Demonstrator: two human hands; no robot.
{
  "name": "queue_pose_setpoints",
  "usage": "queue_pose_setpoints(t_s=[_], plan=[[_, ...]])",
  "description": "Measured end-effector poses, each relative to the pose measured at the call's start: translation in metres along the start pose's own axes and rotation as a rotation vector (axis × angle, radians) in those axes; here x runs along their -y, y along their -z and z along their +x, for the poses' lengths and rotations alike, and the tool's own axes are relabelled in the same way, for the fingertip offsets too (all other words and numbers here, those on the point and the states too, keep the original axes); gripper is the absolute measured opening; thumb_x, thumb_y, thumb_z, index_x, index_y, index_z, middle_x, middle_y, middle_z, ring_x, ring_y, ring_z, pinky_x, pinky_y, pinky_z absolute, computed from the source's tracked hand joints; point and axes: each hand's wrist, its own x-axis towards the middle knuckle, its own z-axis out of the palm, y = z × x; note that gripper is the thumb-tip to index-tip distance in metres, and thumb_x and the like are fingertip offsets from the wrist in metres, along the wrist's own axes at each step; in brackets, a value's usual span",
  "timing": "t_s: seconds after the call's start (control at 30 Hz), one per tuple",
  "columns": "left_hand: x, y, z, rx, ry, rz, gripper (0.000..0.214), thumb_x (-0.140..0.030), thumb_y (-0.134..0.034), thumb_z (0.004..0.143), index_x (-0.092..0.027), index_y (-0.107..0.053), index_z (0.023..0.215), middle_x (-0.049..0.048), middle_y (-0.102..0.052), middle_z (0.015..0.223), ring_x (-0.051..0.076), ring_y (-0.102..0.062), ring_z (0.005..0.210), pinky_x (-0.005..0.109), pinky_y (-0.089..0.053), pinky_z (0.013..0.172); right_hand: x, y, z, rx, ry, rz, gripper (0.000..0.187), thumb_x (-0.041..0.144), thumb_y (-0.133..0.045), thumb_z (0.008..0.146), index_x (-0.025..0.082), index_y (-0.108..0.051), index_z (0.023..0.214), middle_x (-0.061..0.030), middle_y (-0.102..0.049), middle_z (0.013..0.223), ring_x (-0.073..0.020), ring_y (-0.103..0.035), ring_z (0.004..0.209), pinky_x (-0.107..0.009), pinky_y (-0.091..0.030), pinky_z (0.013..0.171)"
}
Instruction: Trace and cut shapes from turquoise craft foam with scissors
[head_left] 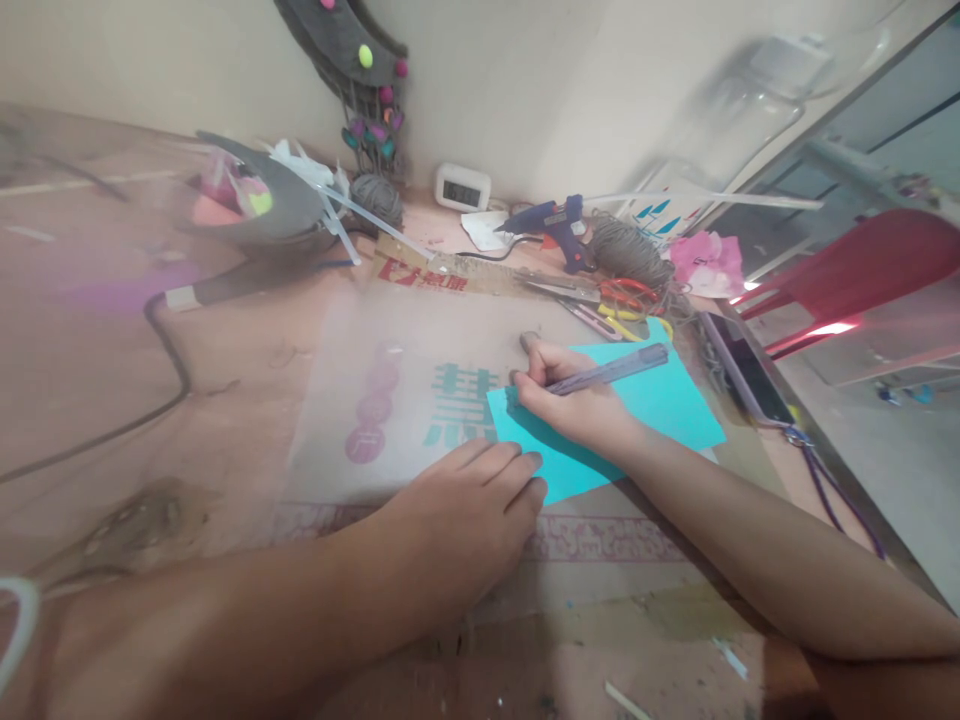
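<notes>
My right hand (566, 390) is closed around a greyish-purple pen (611, 370), its fingers near the left corner of a turquoise sheet of paper (675, 400). The pen's tip is hidden by my fingers. Lying flat, palm down, my left hand (480, 500) has its fingertips on the lower left edge of the same sheet. Beneath both is a translucent printed plastic sheet (330, 420) with green and purple characters. Just behind the paper are scissors (562, 288) with orange handles and a pink cutter (596, 320).
At the back stand a blue glue gun (551, 220), a white digital clock (463, 187) and grey yarn (630, 250). A phone (746, 365) lies by the right table edge, near a red chair (870, 270). A black cable (169, 350) crosses the left side.
</notes>
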Motion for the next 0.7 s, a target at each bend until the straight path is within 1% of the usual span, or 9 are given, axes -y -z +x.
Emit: queue_pose_setpoints(t_s=[0.13, 0.23, 0.33, 0.43, 0.5, 0.57, 0.6, 0.63, 0.7], plan=[[0.0, 0.001, 0.001, 0.021, 0.011, -0.015, 0.023, -0.024, -0.056, 0.097, -0.013, -0.067, 0.113, 0.0097, -0.069, 0.122, 0.027, -0.062, 0.106, 0.04, -0.05, 0.089, 0.001, 0.001, 0.001, -0.017, -0.038, 0.023, 0.029, 0.024, -0.058, 0.081, 0.023, -0.035, 0.063, 0.0087, -0.033, 0.055, -0.0099, -0.033, 0.052, -0.027, -0.032, 0.058], [-0.001, 0.002, 0.001, 0.035, 0.017, -0.025, 0.024, -0.024, -0.056, 0.097, -0.013, -0.067, 0.115, 0.01, -0.069, 0.123, 0.026, -0.062, 0.107, 0.039, -0.049, 0.091, 0.004, 0.004, 0.003, -0.066, -0.062, 0.124, 0.029, 0.028, -0.059, 0.084, 0.024, -0.037, 0.064, 0.0084, -0.038, 0.055, -0.0103, -0.036, 0.052, -0.026, -0.031, 0.054], [-0.001, 0.002, -0.002, 0.017, 0.036, -0.023, 0.025, -0.024, -0.057, 0.096, -0.014, -0.066, 0.118, 0.0105, -0.068, 0.125, 0.025, -0.062, 0.109, 0.038, -0.048, 0.095, 0.006, 0.007, 0.005, -0.132, -0.083, 0.222, 0.031, 0.036, -0.06, 0.089, 0.024, -0.04, 0.068, 0.0093, -0.042, 0.054, -0.01, -0.037, 0.049, -0.025, -0.034, 0.052], [0.0, 0.002, -0.004, 0.004, 0.027, -0.013, 0.025, -0.022, -0.055, 0.097, -0.015, -0.065, 0.119, 0.0105, -0.068, 0.126, 0.024, -0.062, 0.111, 0.036, -0.049, 0.095, 0.003, 0.008, 0.005, -0.208, -0.058, 0.21, 0.028, 0.04, -0.064, 0.089, 0.023, -0.047, 0.074, 0.008, -0.05, 0.057, -0.0116, -0.047, 0.051, -0.025, -0.039, 0.053], [0.001, 0.002, -0.005, -0.011, 0.003, -0.009, 0.025, -0.022, -0.052, 0.099, -0.015, -0.065, 0.118, 0.0105, -0.068, 0.126, 0.024, -0.061, 0.112, 0.037, -0.049, 0.097, -0.003, 0.012, 0.007, -0.251, 0.036, 0.11, 0.02, 0.038, -0.066, 0.089, 0.022, -0.056, 0.082, 0.0037, -0.06, 0.07, -0.0143, -0.057, 0.063, -0.027, -0.045, 0.06], [0.002, 0.003, -0.004, -0.034, -0.01, -0.024, 0.025, -0.024, -0.05, 0.1, -0.015, -0.065, 0.118, 0.0102, -0.068, 0.125, 0.024, -0.061, 0.113, 0.039, -0.05, 0.099, -0.011, 0.02, 0.011, -0.263, 0.177, -0.103, 0.012, 0.032, -0.064, 0.091, 0.02, -0.064, 0.093, -0.0015, -0.066, 0.087, -0.0169, -0.061, 0.078, -0.03, -0.049, 0.072], [0.002, 0.003, -0.004, -0.04, -0.012, -0.038, 0.025, -0.025, -0.049, 0.101, -0.015, -0.065, 0.118, 0.01, -0.068, 0.125, 0.025, -0.061, 0.113, 0.04, -0.05, 0.099, -0.015, 0.026, 0.014, -0.261, 0.225, -0.227, 0.011, 0.028, -0.062, 0.092, 0.019, -0.066, 0.098, -0.0033, -0.067, 0.09, -0.018, -0.061, 0.082, -0.031, -0.049, 0.076], [0.002, 0.004, -0.003, -0.04, -0.011, -0.053, 0.026, -0.025, -0.048, 0.101, -0.015, -0.065, 0.117, 0.0096, -0.069, 0.124, 0.025, -0.062, 0.113, 0.041, -0.051, 0.098, -0.019, 0.032, 0.017, -0.252, 0.244, -0.335, 0.013, 0.023, -0.059, 0.093, 0.019, -0.068, 0.101, -0.0044, -0.067, 0.091, -0.0187, -0.061, 0.084, -0.032, -0.049, 0.078], [0.002, 0.006, -0.003, -0.036, -0.001, -0.069, 0.025, -0.025, -0.048, 0.101, -0.016, -0.065, 0.117, 0.0088, -0.069, 0.122, 0.025, -0.062, 0.113, 0.042, -0.052, 0.098, -0.026, 0.045, 0.023, -0.255, 0.242, -0.439, 0.018, 0.016, -0.056, 0.093, 0.017, -0.071, 0.103, -0.007, -0.067, 0.092, -0.021, -0.061, 0.089, -0.034, -0.048, 0.082]])
